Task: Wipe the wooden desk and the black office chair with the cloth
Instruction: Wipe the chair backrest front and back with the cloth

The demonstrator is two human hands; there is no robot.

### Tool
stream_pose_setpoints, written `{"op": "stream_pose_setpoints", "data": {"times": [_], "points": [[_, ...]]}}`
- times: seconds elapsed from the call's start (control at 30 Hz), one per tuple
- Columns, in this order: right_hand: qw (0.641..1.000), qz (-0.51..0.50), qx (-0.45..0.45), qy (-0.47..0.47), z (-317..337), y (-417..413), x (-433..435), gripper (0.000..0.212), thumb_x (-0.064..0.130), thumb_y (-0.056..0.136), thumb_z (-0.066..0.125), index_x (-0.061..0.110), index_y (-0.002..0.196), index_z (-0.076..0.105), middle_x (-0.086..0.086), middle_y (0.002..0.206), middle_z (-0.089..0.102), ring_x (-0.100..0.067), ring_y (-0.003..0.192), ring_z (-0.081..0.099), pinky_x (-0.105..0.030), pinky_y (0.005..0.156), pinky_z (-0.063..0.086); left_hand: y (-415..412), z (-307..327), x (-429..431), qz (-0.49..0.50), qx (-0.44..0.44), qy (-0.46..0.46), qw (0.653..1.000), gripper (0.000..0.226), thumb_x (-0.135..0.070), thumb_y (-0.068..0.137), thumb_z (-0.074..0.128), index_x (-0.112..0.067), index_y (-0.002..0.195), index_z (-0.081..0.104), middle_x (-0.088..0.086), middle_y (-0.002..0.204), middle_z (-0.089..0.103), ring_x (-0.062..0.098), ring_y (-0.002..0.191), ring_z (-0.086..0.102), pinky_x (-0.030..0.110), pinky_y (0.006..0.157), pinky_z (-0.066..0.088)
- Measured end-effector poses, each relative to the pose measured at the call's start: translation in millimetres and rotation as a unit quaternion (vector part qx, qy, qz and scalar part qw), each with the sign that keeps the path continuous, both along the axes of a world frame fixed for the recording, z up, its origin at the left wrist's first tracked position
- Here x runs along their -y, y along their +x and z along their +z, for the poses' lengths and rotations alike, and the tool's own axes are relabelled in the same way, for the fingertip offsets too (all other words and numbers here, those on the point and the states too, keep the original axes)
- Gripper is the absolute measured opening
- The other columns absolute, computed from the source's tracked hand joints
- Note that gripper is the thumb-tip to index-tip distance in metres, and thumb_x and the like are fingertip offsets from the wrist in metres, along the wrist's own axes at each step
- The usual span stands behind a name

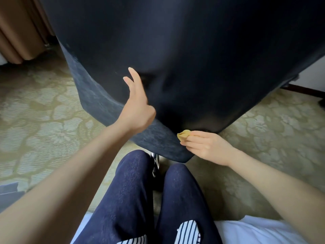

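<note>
The black office chair (184, 50) fills the upper half of the view, its dark fabric seat or back close in front of me. My left hand (138, 104) rests on the chair's fabric with straight fingers spread upward. My right hand (205, 146) pinches a small bunched yellow cloth (183, 134) and holds it against the chair's lower edge near the corner. A shiny metal part of the chair base (155, 164) shows below that corner. The wooden desk is not in view.
Patterned beige-green carpet (38, 111) covers the floor on both sides. Brown curtains (19, 32) hang at the upper left. My legs in dark blue trousers (133, 199) are below the chair. White bedding (255, 231) lies at the bottom right.
</note>
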State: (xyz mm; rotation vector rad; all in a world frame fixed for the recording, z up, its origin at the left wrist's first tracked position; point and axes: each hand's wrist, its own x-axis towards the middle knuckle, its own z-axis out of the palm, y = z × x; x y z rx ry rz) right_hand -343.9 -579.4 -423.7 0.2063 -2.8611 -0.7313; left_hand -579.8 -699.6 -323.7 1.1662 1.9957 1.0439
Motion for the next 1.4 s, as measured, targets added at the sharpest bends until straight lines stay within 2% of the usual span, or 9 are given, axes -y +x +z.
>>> {"op": "stream_pose_setpoints", "data": {"times": [0.13, 0.27, 0.33, 0.47, 0.77, 0.9, 1.13, 1.27, 1.4], "points": [[0.999, -0.003, -0.040, -0.019, 40, 21, -6, 0.020, 0.002, 0.094, 0.053, 0.003, 0.099, 0.073, -0.008, 0.114, 0.068, -0.020, 0.108, 0.064, -0.038, 0.101, 0.045, 8, 6, 2, -0.030, 0.030, -0.005, 0.999, 0.095, 0.010, 0.084, 0.038, -0.018, 0.144, -0.030, 0.021, 0.152, -0.030, 0.032, 0.083, 0.056, 0.035, 0.073, 0.043], [0.994, 0.009, -0.108, 0.021, 95, 23, -10, 0.015, -0.003, 0.092, 0.059, -0.003, 0.096, 0.073, -0.013, 0.113, 0.068, -0.024, 0.103, 0.067, -0.041, 0.091, 0.052, 18, 5, 9, -0.039, 0.040, 0.022, 0.998, 0.094, 0.011, 0.083, 0.035, -0.021, 0.147, -0.026, 0.016, 0.155, -0.026, 0.013, 0.075, 0.048, 0.010, 0.060, 0.036], [0.987, 0.017, -0.149, 0.064, 126, 10, -9, 0.013, -0.005, 0.088, 0.064, 0.000, 0.092, 0.075, -0.012, 0.111, 0.069, -0.025, 0.103, 0.067, -0.041, 0.089, 0.053, 23, 1, 13, -0.029, 0.064, 0.048, 0.996, 0.094, 0.012, 0.082, 0.035, -0.025, 0.149, -0.020, 0.009, 0.158, -0.021, 0.009, 0.097, 0.055, -0.001, 0.077, 0.032], [0.962, 0.054, -0.239, 0.117, 173, -35, -7, 0.015, -0.005, 0.086, 0.066, 0.006, 0.087, 0.077, -0.009, 0.107, 0.071, -0.025, 0.105, 0.066, -0.038, 0.092, 0.049, 28, -17, 16, 0.009, 0.082, 0.135, 0.987, 0.087, 0.012, 0.079, 0.036, -0.022, 0.153, 0.007, 0.001, 0.161, 0.008, 0.014, 0.147, 0.011, 0.027, 0.118, 0.007], [0.935, 0.094, -0.336, 0.070, 139, -163, 5, 0.017, 0.003, 0.088, 0.066, 0.011, 0.077, 0.076, -0.002, 0.103, 0.073, -0.017, 0.102, 0.068, -0.031, 0.095, 0.047, -8, -36, 28, 0.109, 0.059, 0.133, 0.983, 0.080, 0.013, 0.081, 0.035, -0.013, 0.152, 0.009, 0.004, 0.161, 0.003, 0.009, 0.146, 0.001, 0.007, 0.106, 0.002], [0.963, 0.083, -0.254, 0.026, 80, -182, 8, 0.016, 0.001, 0.090, 0.062, 0.006, 0.082, 0.075, -0.006, 0.102, 0.073, -0.017, 0.100, 0.067, -0.031, 0.100, 0.046, -26, -42, 27, 0.110, 0.054, 0.114, 0.986, 0.082, 0.013, 0.084, 0.035, -0.015, 0.152, 0.000, 0.002, 0.160, -0.010, 0.006, 0.145, -0.006, -0.008, 0.091, -0.003], [0.986, -0.041, 0.044, -0.153, -14, -130, 6, 0.033, 0.013, 0.086, 0.045, 0.001, 0.100, 0.073, -0.009, 0.109, 0.070, -0.023, 0.106, 0.064, -0.032, 0.097, 0.043, -52, -48, 15, 0.105, 0.049, 0.103, 0.988, 0.085, 0.009, 0.088, 0.041, -0.019, 0.152, -0.008, 0.000, 0.159, -0.018, 0.011, 0.145, -0.012, 0.008, 0.105, -0.002], [0.994, 0.012, 0.108, -0.030, -13, -87, -11, 0.030, 0.008, 0.088, 0.046, 0.000, 0.100, 0.072, -0.005, 0.111, 0.070, -0.017, 0.109, 0.063, -0.027, 0.116, 0.013, -52, -49, 8, 0.106, 0.119, 0.111, 0.981, 0.086, 0.002, 0.093, 0.044, -0.024, 0.150, -0.014, -0.006, 0.158, -0.021, 0.008, 0.143, -0.002, 0.007, 0.109, 0.010], [0.992, 0.064, 0.107, 0.035, 10, -48, -34, 0.014, 0.006, 0.081, 0.073, 0.006, 0.095, 0.075, -0.005, 0.119, 0.066, -0.017, 0.119, 0.057, -0.035, 0.113, 0.028, -42, -48, 5, 0.102, 0.144, 0.117, 0.977, 0.088, 0.002, 0.094, 0.045, -0.026, 0.149, -0.017, -0.007, 0.157, -0.024, 0.000, 0.141, -0.004, -0.003, 0.092, 0.009]]}}
